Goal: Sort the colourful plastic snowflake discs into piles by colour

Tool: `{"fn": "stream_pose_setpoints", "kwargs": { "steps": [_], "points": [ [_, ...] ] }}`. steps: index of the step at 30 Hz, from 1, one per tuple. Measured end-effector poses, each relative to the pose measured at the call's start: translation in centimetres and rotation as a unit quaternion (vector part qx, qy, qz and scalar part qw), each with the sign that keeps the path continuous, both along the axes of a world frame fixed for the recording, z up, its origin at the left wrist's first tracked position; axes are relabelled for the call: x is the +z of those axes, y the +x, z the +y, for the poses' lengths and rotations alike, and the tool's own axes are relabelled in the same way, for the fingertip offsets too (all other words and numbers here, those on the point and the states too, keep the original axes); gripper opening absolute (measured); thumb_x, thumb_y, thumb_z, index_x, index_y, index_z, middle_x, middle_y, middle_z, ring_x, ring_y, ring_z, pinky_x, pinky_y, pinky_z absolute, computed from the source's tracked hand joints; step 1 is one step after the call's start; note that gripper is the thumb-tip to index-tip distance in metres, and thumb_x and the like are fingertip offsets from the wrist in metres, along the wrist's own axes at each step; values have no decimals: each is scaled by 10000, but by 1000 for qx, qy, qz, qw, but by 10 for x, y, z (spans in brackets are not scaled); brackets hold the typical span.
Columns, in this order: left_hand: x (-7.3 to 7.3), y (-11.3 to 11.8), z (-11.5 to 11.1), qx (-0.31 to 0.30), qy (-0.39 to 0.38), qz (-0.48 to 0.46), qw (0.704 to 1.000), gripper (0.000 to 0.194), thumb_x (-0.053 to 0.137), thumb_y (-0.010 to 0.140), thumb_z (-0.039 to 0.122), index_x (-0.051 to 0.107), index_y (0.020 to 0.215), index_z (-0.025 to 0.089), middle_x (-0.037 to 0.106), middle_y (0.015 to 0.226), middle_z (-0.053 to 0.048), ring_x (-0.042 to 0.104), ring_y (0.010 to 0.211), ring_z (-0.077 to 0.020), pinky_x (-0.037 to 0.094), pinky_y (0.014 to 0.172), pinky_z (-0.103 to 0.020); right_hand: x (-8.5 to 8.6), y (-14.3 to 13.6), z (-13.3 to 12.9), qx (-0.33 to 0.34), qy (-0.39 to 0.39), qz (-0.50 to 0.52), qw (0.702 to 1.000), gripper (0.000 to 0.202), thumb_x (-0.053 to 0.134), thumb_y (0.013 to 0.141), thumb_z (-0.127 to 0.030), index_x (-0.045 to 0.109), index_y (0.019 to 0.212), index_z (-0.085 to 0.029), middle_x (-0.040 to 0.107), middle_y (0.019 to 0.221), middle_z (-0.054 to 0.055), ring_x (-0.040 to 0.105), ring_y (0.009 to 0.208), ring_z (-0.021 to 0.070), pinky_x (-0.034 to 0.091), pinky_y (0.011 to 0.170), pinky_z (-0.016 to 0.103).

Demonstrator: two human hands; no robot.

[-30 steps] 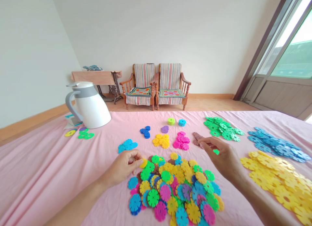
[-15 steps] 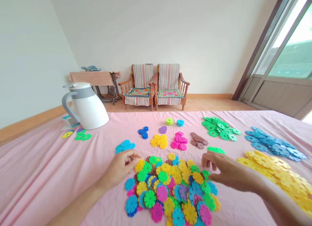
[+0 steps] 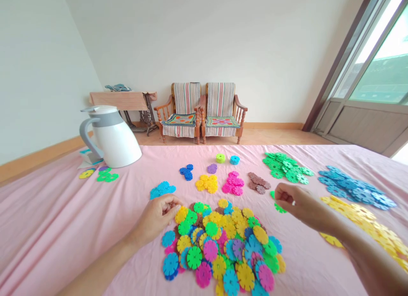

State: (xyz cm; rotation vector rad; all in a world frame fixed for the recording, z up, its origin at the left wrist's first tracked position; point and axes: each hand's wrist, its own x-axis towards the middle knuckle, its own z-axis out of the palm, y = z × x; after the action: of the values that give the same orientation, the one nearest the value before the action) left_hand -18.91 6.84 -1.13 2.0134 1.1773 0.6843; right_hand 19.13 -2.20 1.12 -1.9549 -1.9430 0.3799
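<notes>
Notched plastic discs in mixed colours form a large pile (image 3: 219, 245) in front of me. My left hand (image 3: 161, 213) rests at its far left corner, fingers curled and thumb beside a yellow disc (image 3: 181, 214); whether anything is pinched is hidden. Just behind that hand lies a light-blue group (image 3: 162, 189). My right hand (image 3: 295, 202) is over a small green group (image 3: 273, 194), beyond the pile's right side. Its fingers are pinched, with a green disc (image 3: 280, 208) at the fingertips. Part of the green group is covered by this hand.
Farther back are yellow (image 3: 206, 183), pink (image 3: 233, 184), brown (image 3: 259, 183) and dark-blue groups (image 3: 186, 172). Larger green (image 3: 285, 166), blue (image 3: 353, 185) and yellow heaps (image 3: 366, 228) lie right. A white jug (image 3: 116, 138) stands left on the pink cloth (image 3: 134, 270).
My right hand has moved away from the mixed pile's right edge to the small green group, its fingers now closed. A green disc has gone from that edge. My left hand stays put.
</notes>
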Motion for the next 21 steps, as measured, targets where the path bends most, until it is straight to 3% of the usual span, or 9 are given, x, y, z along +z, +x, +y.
{"fn": "stream_pose_setpoints", "kwargs": {
  "steps": [5,13,21],
  "points": [
    [-4,0,1,0,15,0,1000,200,480,814,300,618,839,157,632,739,-26,603,659,-158,487,601,-259,-9,15,2,-32,54,-56,996,97,498,725,-219,586,765,-206,632,749,36,585,706,186,414,639,289],
    [-11,-2,0,21,107,42,993,215,470,822,280,655,860,178,569,756,-11,517,553,-113,430,521,-229,2,-46,-6,49,-37,17,998,92,499,770,-244,587,782,-220,636,755,10,575,708,156,401,615,253],
    [-2,1,-3,4,116,77,990,245,474,830,268,677,940,187,598,844,-32,488,538,-95,408,516,-214,4,-68,-10,55,-63,30,996,45,549,718,-220,519,747,-202,613,787,13,545,756,165,380,660,274]
  ]
}}
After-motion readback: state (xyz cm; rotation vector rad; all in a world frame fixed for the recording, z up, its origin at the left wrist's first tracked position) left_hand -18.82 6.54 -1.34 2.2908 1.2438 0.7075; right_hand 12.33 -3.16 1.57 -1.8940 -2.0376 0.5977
